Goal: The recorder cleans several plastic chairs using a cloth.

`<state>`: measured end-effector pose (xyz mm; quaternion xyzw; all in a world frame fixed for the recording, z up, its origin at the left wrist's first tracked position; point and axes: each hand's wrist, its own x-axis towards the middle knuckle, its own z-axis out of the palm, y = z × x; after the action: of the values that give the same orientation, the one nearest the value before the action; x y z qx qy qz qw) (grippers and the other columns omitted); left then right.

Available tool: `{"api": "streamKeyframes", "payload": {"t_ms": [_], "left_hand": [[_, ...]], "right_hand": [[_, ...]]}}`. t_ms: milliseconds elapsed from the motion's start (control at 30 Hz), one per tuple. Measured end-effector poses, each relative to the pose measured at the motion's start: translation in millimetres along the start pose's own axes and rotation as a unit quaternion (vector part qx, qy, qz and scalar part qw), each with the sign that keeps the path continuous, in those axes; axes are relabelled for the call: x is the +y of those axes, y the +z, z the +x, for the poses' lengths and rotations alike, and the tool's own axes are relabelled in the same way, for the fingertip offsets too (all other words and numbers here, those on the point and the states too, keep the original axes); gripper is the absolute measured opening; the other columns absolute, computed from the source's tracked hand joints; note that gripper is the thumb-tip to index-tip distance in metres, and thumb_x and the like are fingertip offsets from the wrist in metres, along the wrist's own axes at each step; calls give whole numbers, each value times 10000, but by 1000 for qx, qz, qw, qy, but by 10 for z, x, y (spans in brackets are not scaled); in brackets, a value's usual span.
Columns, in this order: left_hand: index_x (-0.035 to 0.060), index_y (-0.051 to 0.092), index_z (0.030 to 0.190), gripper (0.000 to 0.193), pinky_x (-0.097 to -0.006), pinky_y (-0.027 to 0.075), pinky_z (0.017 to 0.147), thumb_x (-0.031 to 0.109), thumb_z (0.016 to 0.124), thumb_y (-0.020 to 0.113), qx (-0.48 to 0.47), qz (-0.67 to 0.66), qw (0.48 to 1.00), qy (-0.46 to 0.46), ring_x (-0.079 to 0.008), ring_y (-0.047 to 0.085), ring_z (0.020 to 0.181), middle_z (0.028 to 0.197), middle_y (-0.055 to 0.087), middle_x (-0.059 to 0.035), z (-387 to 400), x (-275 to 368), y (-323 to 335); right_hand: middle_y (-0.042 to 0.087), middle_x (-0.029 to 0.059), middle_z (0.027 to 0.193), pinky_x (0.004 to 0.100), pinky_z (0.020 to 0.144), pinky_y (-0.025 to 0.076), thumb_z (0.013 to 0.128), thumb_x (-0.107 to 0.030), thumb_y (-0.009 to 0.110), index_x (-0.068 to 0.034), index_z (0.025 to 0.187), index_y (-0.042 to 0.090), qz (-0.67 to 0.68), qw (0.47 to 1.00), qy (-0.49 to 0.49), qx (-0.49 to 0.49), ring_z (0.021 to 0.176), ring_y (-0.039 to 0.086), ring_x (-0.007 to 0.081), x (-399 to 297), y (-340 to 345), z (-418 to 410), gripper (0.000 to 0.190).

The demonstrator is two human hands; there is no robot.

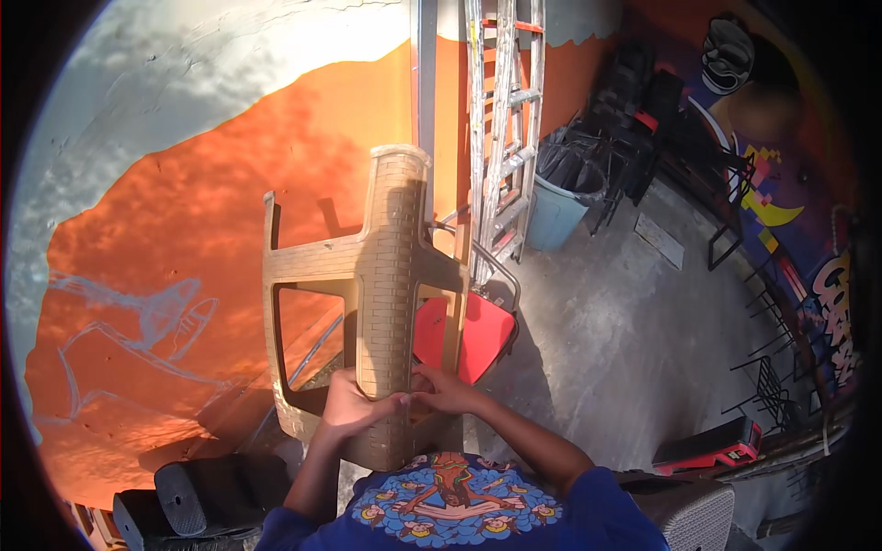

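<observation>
Before me is a tan plastic stool (388, 275) with a basket-weave pattern, its legs pointing away from me and upward. The near leg runs up the middle of the view, and cross braces link it to the legs at either side. My left hand (350, 408) grips the stool from the left, low on this near leg. From the other side, my right hand (444, 391) holds the same part, some of its fingers hidden behind the leg. The two thumbs come close together at the front. The stool's lower end is near my blue printed shirt (455, 499).
Behind the stool stand a red-seated metal chair (482, 330) and a paint-spattered stepladder (506, 138) against the orange wall (207, 227). A blue bin (557, 213) with a black bag sits beside the ladder. Black speaker-like boxes (207, 492) lie at lower left; a red-and-black case (710, 446) at right.
</observation>
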<state>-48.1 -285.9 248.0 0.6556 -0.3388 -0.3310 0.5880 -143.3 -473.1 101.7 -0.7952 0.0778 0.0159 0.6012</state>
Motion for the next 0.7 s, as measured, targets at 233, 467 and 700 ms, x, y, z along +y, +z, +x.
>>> {"api": "streamKeyframes", "payload": {"t_ms": [233,467,700], "left_hand": [[-8,708,940,419,-307,538,746,229,625,849,-103,138,956,238,-166,694,800,853,716,-105,763,-34,-39],[37,727,920,538,-394,440,812,409,542,816,-127,259,901,323,-275,607,858,828,632,-89,1178,-185,0],[11,700,1037,676,-468,282,1025,466,553,822,-110,245,911,313,-329,397,1183,1091,538,-114,1475,-469,21]], "right_hand": [[202,75,1568,369,1189,163,948,-353,568,-65,1530,142,286,933,-120,-182,1447,177,192,141,-228,933,777],[349,118,1484,410,1099,352,997,-367,444,-46,1467,275,501,857,-57,-108,1337,390,231,418,-467,797,595],[441,133,1424,431,1037,436,1004,-320,433,-66,1428,354,692,722,8,23,1268,482,257,672,-647,339,500]]}}
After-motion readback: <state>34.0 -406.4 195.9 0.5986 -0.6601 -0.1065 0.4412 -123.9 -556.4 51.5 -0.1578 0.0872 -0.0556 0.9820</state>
